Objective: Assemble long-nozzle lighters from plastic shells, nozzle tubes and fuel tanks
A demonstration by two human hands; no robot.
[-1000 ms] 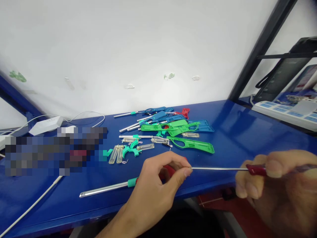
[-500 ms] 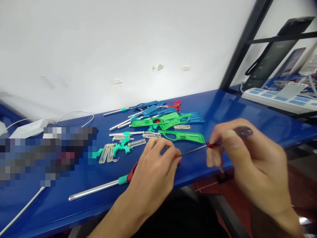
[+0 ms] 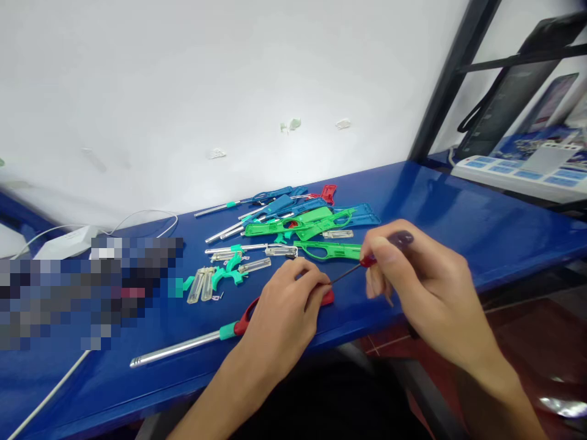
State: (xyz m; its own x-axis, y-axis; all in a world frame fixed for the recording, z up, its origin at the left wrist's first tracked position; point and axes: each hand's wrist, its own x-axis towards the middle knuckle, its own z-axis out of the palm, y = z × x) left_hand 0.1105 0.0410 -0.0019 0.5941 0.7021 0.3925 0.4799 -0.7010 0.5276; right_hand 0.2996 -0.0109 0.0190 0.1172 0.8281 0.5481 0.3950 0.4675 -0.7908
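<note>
Under my left hand (image 3: 288, 305) lies a red long-necked gas lighter (image 3: 242, 324) with a teal collar and a silver barrel pointing left; the fingers are closed around its handle. My right hand (image 3: 417, 275) grips a screwdriver (image 3: 402, 239) with a dark and red handle. Its thin shaft slants down left to my left fingertips, at the lighter's handle; the tip is hidden there. Just beyond the hands sit green handle shells (image 3: 330, 250), a clear fuel tank (image 3: 255, 264) and teal plastic pieces (image 3: 229, 272).
More lighter parts, among them blue handle shells (image 3: 277, 208) and a red shell piece (image 3: 328, 194), are heaped toward the wall. A white power strip (image 3: 518, 174) stands at the right by a black metal frame (image 3: 440, 85). At the left lie a white cable (image 3: 50, 394) and a blurred-out area.
My right hand has moved left with the screwdriver, closer to my left hand. More of the lighter's red handle end now shows past my left fingers. The view has shifted slightly.
</note>
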